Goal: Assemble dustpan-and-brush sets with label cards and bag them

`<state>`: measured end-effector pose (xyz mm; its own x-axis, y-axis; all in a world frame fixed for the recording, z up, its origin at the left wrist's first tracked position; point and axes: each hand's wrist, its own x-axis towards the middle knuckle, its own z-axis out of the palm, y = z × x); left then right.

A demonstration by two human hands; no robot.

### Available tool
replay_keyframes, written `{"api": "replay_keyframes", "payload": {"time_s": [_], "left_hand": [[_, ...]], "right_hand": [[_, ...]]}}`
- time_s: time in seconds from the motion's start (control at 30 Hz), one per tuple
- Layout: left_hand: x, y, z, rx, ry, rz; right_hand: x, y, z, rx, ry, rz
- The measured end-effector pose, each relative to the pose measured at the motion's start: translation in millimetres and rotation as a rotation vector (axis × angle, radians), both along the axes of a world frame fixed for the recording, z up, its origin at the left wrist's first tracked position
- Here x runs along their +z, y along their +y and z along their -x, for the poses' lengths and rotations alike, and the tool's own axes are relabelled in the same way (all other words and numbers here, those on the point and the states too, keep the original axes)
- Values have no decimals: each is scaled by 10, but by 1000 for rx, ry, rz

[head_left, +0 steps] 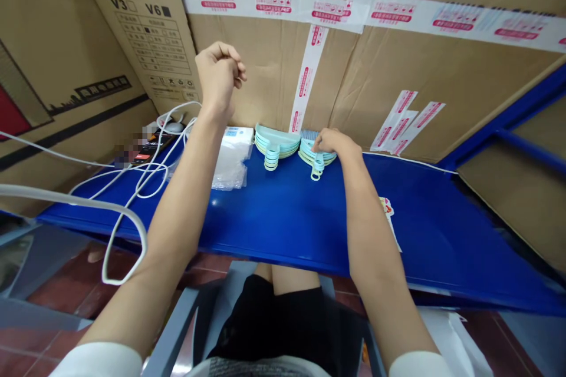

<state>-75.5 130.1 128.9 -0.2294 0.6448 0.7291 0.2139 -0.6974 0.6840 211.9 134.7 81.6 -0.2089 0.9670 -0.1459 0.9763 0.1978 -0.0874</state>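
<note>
My left hand is raised in front of the cardboard, above the table, its fingers curled in and nothing visible in them. My right hand reaches to a stack of small hand brushes in pale blue and yellow-green, its fingers closed at the top brush, bristles showing behind. Part of that grip is hidden by the hand. Just left of the brushes sits a stack of small dustpans in the same colours, handles toward me. Clear plastic bags lie left of the dustpans, below my left hand.
Tall cardboard walls the back of the blue table. White cables loop across the left side, one passing near my left forearm. A printed card lies partly behind my right forearm. Strips of tape stick to the cardboard.
</note>
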Motion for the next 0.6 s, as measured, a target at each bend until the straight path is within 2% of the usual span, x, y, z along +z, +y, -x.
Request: {"api": "replay_keyframes", "payload": {"time_s": [0.13,0.23,0.33,0.43,0.47,0.53,0.6], "left_hand": [[-75,143,72,6,70,-64],[-92,239,137,23,63,-82],[-44,242,121,26,81,-109],[-76,58,-76,49,86,-178],[-143,-49,-175,69,78,-209],[-384,-304,-377,141,110,-279],[-728,-554,-539,204,365,-373]], "right_hand": [[20,-36,-13,-19,10,23],[151,-81,-99,-50,74,10],[377,-228,-218,-34,137,-160],[503,-532,-416,-23,144,-366],[484,-659,-508,-36,119,-390],[342,-924,-723,-113,22,-341],[92,-1166,-950,-277,-92,-209]]}}
